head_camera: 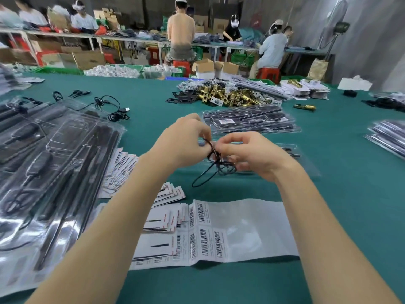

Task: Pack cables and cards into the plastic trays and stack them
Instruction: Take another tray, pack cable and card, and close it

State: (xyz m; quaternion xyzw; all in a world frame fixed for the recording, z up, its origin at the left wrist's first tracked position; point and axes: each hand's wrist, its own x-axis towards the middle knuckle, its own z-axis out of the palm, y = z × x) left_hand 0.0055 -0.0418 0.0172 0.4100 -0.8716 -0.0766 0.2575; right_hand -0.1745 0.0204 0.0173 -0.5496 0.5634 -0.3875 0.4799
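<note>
Black and thin, a coiled cable (pixel 215 166) hangs between the person's two raised hands above the green cloth-covered table (pixel 328 205); the left hand (pixel 186 142) pinches its upper strand with curled fingertips, and the right hand (pixel 247 154) pinches the bundle just beside it, fingers bent around the coil; a loose loop of the cable droops toward the table below them. Under and just beyond the hands lies a clear plastic blister tray (pixel 291 150), partly hidden by the right hand; farther back sits a short stack of filled clear trays with dark parts and a barcode label (pixel 249 122). At the left edge a large heap of packed transparent trays (pixel 54 161) spreads across the table; white printed cards with black and red markings (pixel 168 213) fan out beside it, touching a white sheet of barcode stickers (pixel 230 233) near the forearms. More loose black cables (pixel 114 108) lie at the upper left, and a pile of brass-coloured metal latch parts (pixel 230 95) rests well behind the trays.
</note>
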